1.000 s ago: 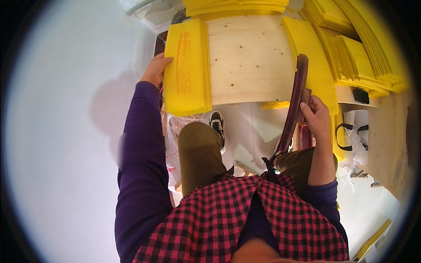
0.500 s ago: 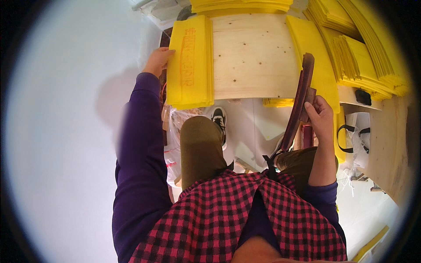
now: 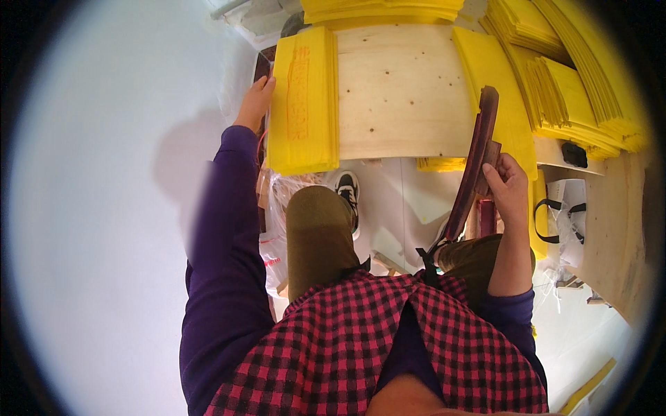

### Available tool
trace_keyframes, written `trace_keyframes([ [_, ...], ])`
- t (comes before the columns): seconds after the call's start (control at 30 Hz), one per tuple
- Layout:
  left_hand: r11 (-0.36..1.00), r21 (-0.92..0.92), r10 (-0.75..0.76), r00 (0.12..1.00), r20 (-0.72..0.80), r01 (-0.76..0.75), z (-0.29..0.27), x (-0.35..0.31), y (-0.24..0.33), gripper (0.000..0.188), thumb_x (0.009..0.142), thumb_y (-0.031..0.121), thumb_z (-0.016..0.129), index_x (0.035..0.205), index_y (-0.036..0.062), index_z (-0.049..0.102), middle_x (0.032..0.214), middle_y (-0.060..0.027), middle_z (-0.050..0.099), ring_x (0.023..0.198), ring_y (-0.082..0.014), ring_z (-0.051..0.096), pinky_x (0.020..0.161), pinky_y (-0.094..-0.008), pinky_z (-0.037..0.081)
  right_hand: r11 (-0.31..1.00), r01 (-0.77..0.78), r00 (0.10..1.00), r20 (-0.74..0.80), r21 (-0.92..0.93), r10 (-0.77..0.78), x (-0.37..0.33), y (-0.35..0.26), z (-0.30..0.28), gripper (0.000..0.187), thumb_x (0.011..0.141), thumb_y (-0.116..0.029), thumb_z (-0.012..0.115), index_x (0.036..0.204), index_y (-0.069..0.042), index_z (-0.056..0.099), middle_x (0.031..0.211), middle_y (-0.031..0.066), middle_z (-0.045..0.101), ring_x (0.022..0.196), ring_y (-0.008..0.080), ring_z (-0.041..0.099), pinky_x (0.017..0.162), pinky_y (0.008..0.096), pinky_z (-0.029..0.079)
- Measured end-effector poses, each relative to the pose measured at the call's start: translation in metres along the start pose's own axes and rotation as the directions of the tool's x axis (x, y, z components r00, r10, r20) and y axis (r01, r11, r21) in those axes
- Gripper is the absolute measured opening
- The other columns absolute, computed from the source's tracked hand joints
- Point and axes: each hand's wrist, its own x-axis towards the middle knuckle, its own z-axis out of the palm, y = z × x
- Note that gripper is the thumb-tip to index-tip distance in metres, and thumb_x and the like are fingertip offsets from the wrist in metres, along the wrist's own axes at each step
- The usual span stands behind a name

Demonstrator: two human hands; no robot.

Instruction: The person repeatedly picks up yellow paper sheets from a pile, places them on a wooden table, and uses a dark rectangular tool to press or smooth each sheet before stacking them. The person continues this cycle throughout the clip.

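A stack of yellow sheets [image 3: 288, 104] with red printing lies along the left side of the pale wooden tabletop [image 3: 399, 90]. At its left edge is my left hand [image 3: 254, 104], fingers bent close together. Whether a sheet is between the fingertips cannot be seen. My right hand [image 3: 508, 184] is closed on a dark red curved wooden piece [image 3: 474, 159]. The thumb presses on a short block at the side of this piece. Its upper end stands before the yellow sheets [image 3: 510, 104] on the right of the table, and its lower end reaches down by my right knee.
More yellow stacks [image 3: 555, 90] fill the far right, and another yellow pile [image 3: 381, 10] lies at the back. A black object [image 3: 574, 154] sits at the right edge. Below it is a white bag [image 3: 574, 197] with black handles. A white wall [image 3: 118, 173] rises at my left.
My left hand has shifted slightly and its fingers have drawn back from the stack's top. The stack's left edge has moved a little right. My right hand and the wooden piece are almost still.
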Motion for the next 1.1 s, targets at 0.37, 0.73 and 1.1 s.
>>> trace_keyframes([
  [0.37,0.676,-0.669,-0.173,0.949,0.264,0.309,0.022,-0.012,0.015,0.051,0.093,0.044,0.034,0.116,0.0009,0.049,0.108,-0.0098,0.057,0.092,-0.0173,0.056,0.079,-0.0295,0.046,1.000,0.003,1.000,0.011,0.022,-0.003,0.001,-0.001,0.002,0.012,0.080,-0.008,0.060,0.080,0.001,0.052,0.066,-0.0026,0.049,0.060,0.0027,0.042,0.052,0.0194,0.037],
  [0.73,0.799,-0.552,-0.242,0.968,0.066,0.237,0.002,-0.037,0.002,0.049,0.094,0.035,0.037,0.125,-0.0019,0.041,0.120,-0.0108,0.050,0.111,-0.0194,0.048,0.097,-0.0306,0.033,0.999,0.019,1.000,-0.002,-0.031,-0.019,-0.001,0.002,-0.003,0.014,0.080,-0.009,0.061,0.079,0.001,0.051,0.066,-0.0026,0.048,0.061,0.0038,0.042,0.054,0.0198,0.037],
  [1.1,0.774,-0.619,-0.145,0.989,0.032,0.133,0.005,-0.114,0.001,0.034,0.092,0.022,0.045,0.113,-0.0028,0.053,0.106,-0.0062,0.059,0.097,-0.0120,0.054,0.084,-0.0242,0.041,0.992,-0.126,0.992,0.018,0.031,0.125,-0.007,-0.005,0.001,0.013,0.082,-0.012,0.059,0.082,-0.002,0.052,0.068,-0.0025,0.051,0.058,0.0044,0.047,0.049,0.0194,0.037],
])
